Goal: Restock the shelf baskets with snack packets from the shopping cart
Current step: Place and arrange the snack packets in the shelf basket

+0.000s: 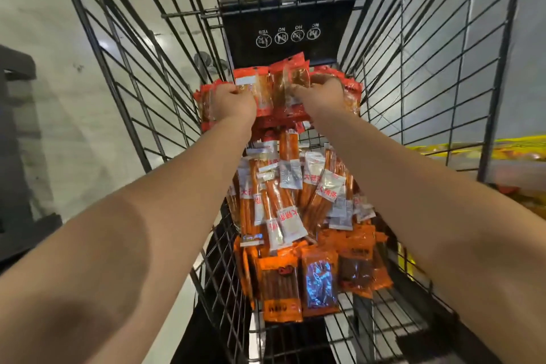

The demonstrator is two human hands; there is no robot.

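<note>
Snack packets, a red bundle, sit at the shopping cart's far end, gripped by curled left hand and right hand.

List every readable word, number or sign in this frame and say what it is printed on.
"YES", "NO", "NO", then a last word that reads like "NO" but is blurred: upside down, under four round pictograms on the black cart flap.
Red Chinese characters on the white-labelled stick packets: too blurred to quote.
Dark print on the orange packets: unreadable.
Red packets held by the left hand and right hand: no legible text.
</note>
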